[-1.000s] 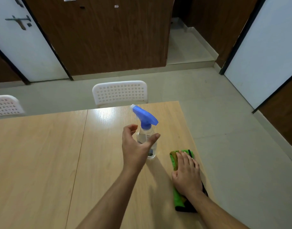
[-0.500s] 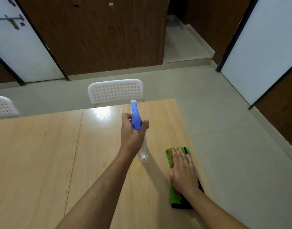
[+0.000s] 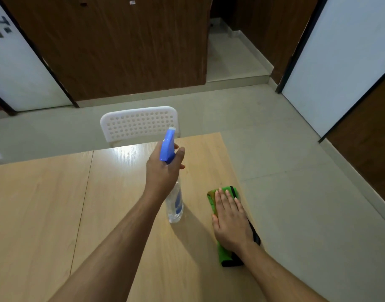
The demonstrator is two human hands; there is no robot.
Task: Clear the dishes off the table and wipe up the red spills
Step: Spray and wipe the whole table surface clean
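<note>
My left hand (image 3: 164,171) grips the neck of a clear spray bottle (image 3: 175,203) with a blue trigger head, nozzle pointing away toward the far table edge. The bottle's base looks slightly raised or just touching the wooden table (image 3: 45,203). My right hand (image 3: 229,221) lies flat, fingers straight, pressing on a green cloth (image 3: 223,253) with a black edge near the table's right edge. No dishes or red spills show in this view.
A white perforated chair (image 3: 139,124) stands at the table's far edge. Beyond it are tiled floor, a brown wooden wall and white doors. The table's right edge runs just past the cloth, with open floor to the right.
My left hand closed round the spray bottle's neck and turned it, so the nozzle now points away from me. The right hand stayed flat on the cloth.
</note>
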